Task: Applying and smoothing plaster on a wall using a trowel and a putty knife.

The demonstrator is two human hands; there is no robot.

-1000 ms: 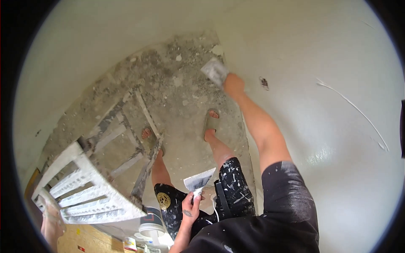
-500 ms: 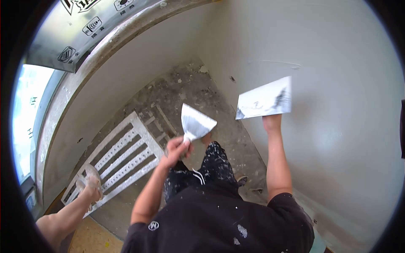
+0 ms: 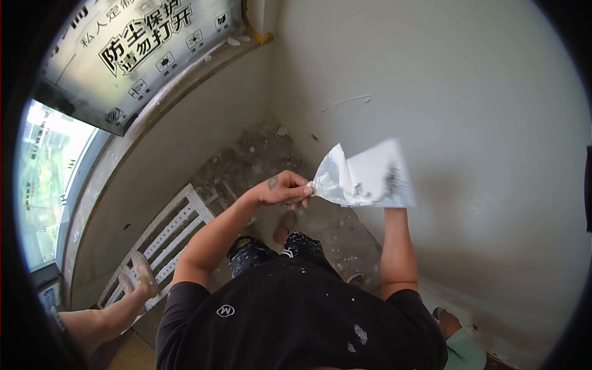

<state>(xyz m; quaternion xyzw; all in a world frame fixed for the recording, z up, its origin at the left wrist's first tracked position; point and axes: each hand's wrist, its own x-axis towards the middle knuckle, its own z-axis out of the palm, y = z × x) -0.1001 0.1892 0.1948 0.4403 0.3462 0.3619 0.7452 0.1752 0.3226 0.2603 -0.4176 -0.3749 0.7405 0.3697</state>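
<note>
My left hand (image 3: 287, 189) is closed round the handle of a small putty knife (image 3: 330, 176), pinching it near the neck. Its flared blade points right and is smeared with white compound. A wide rectangular putty blade (image 3: 376, 176) rises from my right hand (image 3: 396, 213), of which only the wrist area shows; the fingers are hidden behind the blade. The small blade overlaps the wide blade's left side and appears to touch it, where white compound is bunched. Dark smudges mark the wide blade's right part, which is blurred.
A pale wall (image 3: 481, 154) with a raised streak stands at my right. A slatted white bench (image 3: 200, 206) is at the left, with another person's foot (image 3: 143, 271) on it. Printed film (image 3: 203, 55) covers the window above the ledge. Someone in pale green (image 3: 465, 351) shows lower right.
My left hand has moved right and slightly up, turning the small putty knife sideways onto the wide blade. The wide blade has come lower and a little left. The view has shifted.
</note>
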